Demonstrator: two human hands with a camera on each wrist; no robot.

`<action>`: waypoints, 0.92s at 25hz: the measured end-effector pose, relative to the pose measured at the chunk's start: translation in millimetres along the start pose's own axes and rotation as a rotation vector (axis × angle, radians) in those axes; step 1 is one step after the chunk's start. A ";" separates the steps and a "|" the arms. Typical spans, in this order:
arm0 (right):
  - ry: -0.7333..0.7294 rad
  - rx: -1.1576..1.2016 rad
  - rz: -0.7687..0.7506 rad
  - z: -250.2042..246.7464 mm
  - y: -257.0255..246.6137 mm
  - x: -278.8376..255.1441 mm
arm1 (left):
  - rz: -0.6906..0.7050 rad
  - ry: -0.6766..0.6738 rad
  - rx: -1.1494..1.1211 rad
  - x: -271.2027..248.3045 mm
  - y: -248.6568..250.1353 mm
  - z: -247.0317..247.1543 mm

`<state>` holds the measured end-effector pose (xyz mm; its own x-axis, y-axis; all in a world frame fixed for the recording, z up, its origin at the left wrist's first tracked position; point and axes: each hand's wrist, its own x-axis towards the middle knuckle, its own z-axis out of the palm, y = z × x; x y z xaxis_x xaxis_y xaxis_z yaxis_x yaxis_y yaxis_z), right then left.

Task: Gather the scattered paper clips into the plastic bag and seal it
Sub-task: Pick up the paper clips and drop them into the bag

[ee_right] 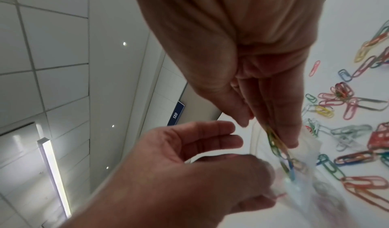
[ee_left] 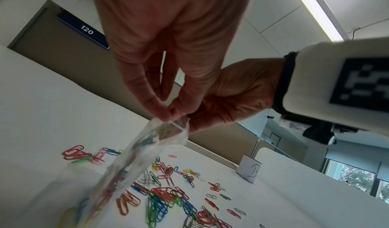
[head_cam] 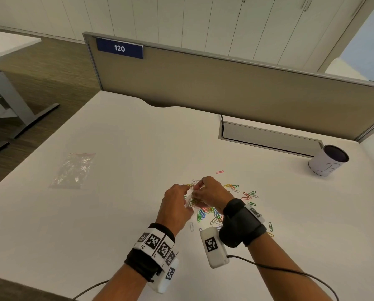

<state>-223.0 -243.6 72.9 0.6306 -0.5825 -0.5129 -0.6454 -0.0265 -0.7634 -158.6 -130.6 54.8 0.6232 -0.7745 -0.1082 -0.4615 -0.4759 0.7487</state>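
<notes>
**Clips going into the bag**

I see my left hand [ee_left: 168, 52] pinching the mouth of the plastic bag [ee_left: 134, 158] above the desk [head_cam: 116, 213]; my right hand [ee_right: 242, 62] feeds a bunch of clips [ee_right: 277, 145] into it; scattered paper clips [ee_left: 166, 196] lie beneath.

A bunch of coloured paper clips [ee_right: 277, 141] is being held between the thumb and fingers [ee_right: 282, 108] of the right hand [ee_right: 242, 52] and lowered into the mouth of a clear plastic bag [ee_right: 311, 190]. The bag's rim is being pinched by the left hand [ee_right: 189, 173]. More loose clips [ee_right: 353, 131] are lying scattered on the white table [ee_right: 347, 15] to the right.
</notes>
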 end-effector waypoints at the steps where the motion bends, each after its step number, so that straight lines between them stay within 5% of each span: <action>1: -0.007 0.029 0.010 -0.2 0.2 0.1 | 0.000 0.011 -0.001 0.2 -0.9 -0.2; 6: -0.029 0.151 -0.065 -9.2 6.2 -5.6 | -0.014 0.058 -0.017 -0.6 -3.9 1.0; 9: 0.258 -0.073 -0.197 -26.3 40.9 -5.6 | 0.009 0.091 0.029 2.1 -9.4 2.9; 12: 0.278 -0.621 0.055 -41.0 94.9 -6.0 | -0.019 0.101 0.041 4.7 -14.4 3.8; 15: 0.153 -0.673 0.233 -38.2 125.6 -5.7 | -0.049 0.077 0.040 4.3 -11.9 4.3; 23: 0.188 -0.617 -0.097 -13.1 129.5 5.8 | -0.084 0.026 0.065 1.4 -4.9 9.0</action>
<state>-308.7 -261.1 -23.8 0.6482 -0.6850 -0.3326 -0.7538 -0.5152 -0.4079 -161.1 -133.0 45.2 0.6772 -0.7201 -0.1514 -0.4461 -0.5654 0.6938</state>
